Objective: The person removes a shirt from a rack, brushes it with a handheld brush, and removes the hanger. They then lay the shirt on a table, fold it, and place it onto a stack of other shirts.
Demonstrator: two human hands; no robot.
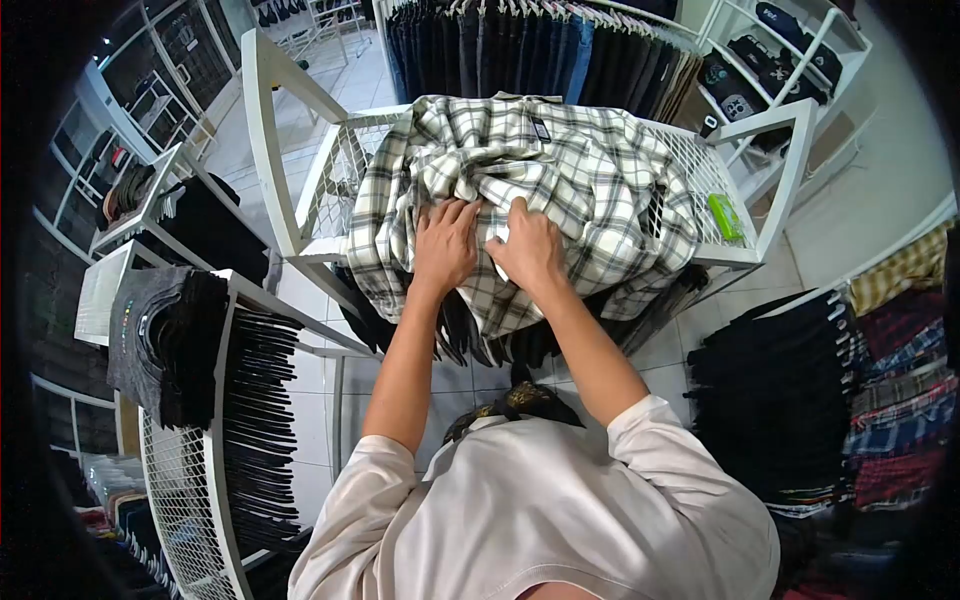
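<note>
Clothing shop floor, racks all round; white wire-mesh display table (700,165) in the middle. Plaid shirt (560,170) lies bunched on its top, one edge hanging over the near side. Left hand (447,245) and right hand (530,250) side by side, fingers curled, gripping shirt fabric. Green item (726,216) on mesh at right, well apart.

1. A white wire-mesh rack (700,170) with a white frame carries the things — its mesh top shows bare at the right side.
2. A crumpled plaid shirt (590,180) lies on it, spilling over the near edge.
3. A small green object (726,216) rests on the mesh near the right corner — apart from the shirt.
</note>
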